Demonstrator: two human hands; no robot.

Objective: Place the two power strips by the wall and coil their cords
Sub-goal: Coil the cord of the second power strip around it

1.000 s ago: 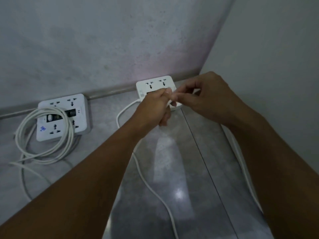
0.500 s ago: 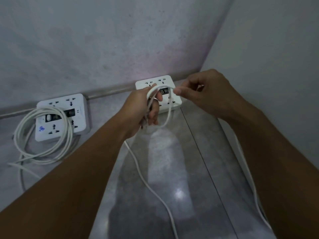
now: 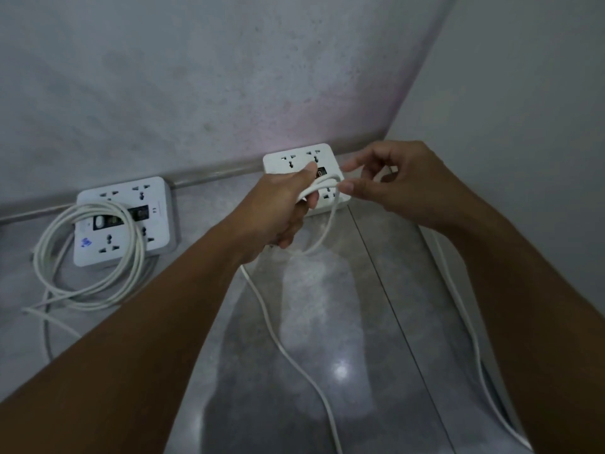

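Grey floor tiles (image 3: 376, 322) meet the wall (image 3: 229, 77) at a baseboard, and both strips sit against it; the left power strip (image 3: 124, 221) carries its coiled cord (image 3: 88, 257) on top, already done. The right power strip (image 3: 306, 175) lies just beyond the hands; the left hand (image 3: 281, 208) is clenched round a small loop of the loose cord (image 3: 294, 358), and the right hand (image 3: 402, 181) pinches that cord beside the left thumb (its slack trails back towards the person, along the floor). Half a second ago the loop hung wider and the right hand stood further off; it has closed in to lay the next turn.
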